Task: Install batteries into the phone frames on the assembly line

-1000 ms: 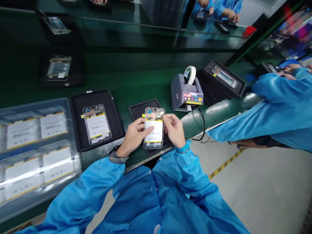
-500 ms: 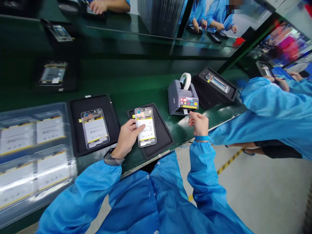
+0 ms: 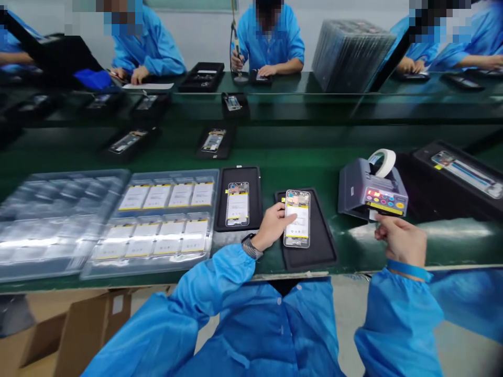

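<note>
A smartphone frame with a white battery and yellow tape strips lies on a black tray in front of me. My left hand rests against its left side, fingers on the battery face. My right hand is to the right, thumb and finger pinched at a white tape strip. That strip comes out of the front of a grey electric tape dispenser, which has a roll of white tape on top.
Left of me, a second phone lies on a black tray, beside clear plastic trays of white batteries. A black case with a phone sits right. Co-workers in blue work across the green bench. Cardboard lies below.
The view has swung from tilted to level. The phone, lifted in both hands a second ago, now lies on the tray under my left hand, and my right hand has moved to the dispenser.
</note>
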`<state>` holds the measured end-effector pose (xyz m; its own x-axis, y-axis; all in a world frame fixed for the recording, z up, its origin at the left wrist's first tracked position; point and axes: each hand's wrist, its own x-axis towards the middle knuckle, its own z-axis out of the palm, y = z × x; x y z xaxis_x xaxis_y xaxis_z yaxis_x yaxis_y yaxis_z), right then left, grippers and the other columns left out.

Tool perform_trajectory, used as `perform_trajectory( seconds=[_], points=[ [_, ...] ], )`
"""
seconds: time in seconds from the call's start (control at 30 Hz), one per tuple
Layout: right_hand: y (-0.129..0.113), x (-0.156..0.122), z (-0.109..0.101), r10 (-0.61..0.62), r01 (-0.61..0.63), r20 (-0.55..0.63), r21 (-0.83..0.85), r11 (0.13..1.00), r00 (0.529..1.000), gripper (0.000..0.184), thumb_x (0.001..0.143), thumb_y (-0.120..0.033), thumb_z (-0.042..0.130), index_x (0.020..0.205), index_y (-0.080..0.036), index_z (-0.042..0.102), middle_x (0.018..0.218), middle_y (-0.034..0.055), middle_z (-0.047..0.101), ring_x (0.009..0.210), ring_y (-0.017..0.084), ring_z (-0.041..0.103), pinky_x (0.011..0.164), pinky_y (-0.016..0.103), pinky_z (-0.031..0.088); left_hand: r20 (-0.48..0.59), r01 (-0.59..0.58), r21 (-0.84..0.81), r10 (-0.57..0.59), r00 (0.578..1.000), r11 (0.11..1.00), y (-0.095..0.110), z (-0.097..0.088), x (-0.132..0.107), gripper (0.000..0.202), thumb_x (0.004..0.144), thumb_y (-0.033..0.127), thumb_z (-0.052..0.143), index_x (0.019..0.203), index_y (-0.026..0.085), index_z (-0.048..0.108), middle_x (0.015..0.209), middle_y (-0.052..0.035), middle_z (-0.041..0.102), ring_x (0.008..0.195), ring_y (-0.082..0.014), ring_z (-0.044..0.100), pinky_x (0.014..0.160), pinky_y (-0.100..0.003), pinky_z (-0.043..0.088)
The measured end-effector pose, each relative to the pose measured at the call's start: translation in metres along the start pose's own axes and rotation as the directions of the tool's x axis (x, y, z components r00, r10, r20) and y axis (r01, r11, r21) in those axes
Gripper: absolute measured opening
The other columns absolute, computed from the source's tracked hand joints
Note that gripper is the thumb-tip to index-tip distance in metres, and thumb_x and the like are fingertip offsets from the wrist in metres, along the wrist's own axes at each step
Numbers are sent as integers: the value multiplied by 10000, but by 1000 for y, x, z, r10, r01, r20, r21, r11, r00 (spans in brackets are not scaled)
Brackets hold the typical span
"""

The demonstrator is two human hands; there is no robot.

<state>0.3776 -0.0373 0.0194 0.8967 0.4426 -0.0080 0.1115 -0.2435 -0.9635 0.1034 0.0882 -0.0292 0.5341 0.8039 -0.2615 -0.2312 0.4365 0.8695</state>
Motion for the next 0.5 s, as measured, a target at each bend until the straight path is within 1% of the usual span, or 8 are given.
perform_trajectory(
  seconds=[0.13,0.2,0.23,0.3,0.33,0.4,0.47,0.5],
  points=[
    [-5,1,-5,44,-44,3,57,997,999,195,592,-294,849,508,-202,699,425,1,466,380,104,449,393,291,319,4,8,-11,-8,1000,1000,2,0,1,588,607,486,985,966,161,651,951,-103,820,848,-268,796,864,-443,641],
    [-3,-6,-10,49,-49,2,61,997,999,195,613,-298,857,533,-202,707,422,-1,475,383,105,458,412,291,345,1,7,-15,-7,1000,1000,3,0,1,596,596,485,988,969,164,651,948,-98,821,847,-272,797,878,-456,641],
    [-1,-13,-12,50,-50,2,57,997,999,198,613,-318,862,556,-200,713,423,-6,486,386,109,461,422,288,362,-6,1,-14,-1,1000,1000,3,1,2,601,594,483,988,977,164,653,951,-96,822,858,-274,798,884,-458,641],
    [2,-38,-11,49,-51,42,44,998,998,210,620,-364,863,652,-190,749,443,-14,533,405,118,471,444,282,388,-21,-6,-8,6,1000,1000,3,2,1,609,596,474,985,1003,164,653,968,-93,824,890,-282,799,888,-456,642],
    [3,-54,-7,48,-51,81,36,998,996,227,633,-380,859,702,-184,768,459,-15,559,417,120,475,456,277,394,-30,-7,-5,7,1000,1000,3,2,1,611,598,469,983,1012,166,651,977,-92,825,904,-285,799,887,-452,644],
    [4,-88,7,34,-46,233,45,998,972,244,711,-410,835,762,-178,777,488,-19,580,448,117,478,487,264,391,-42,-6,5,6,999,1000,2,3,1,607,607,467,976,1019,170,644,990,-91,825,924,-290,798,881,-445,648],
    [4,-117,27,23,-44,309,60,997,951,273,747,-443,825,747,-179,760,488,-30,555,456,112,455,496,261,374,-53,-11,20,12,998,1000,2,5,0,595,622,464,967,1023,172,639,1002,-91,823,937,-291,797,873,-438,652],
    [4,-128,37,17,-42,323,70,997,946,287,753,-457,820,733,-180,749,492,-33,546,460,110,442,496,260,363,-59,-15,27,16,998,1000,3,5,-1,590,629,461,964,1026,173,636,1006,-92,823,942,-293,796,867,-436,654]
  ],
)
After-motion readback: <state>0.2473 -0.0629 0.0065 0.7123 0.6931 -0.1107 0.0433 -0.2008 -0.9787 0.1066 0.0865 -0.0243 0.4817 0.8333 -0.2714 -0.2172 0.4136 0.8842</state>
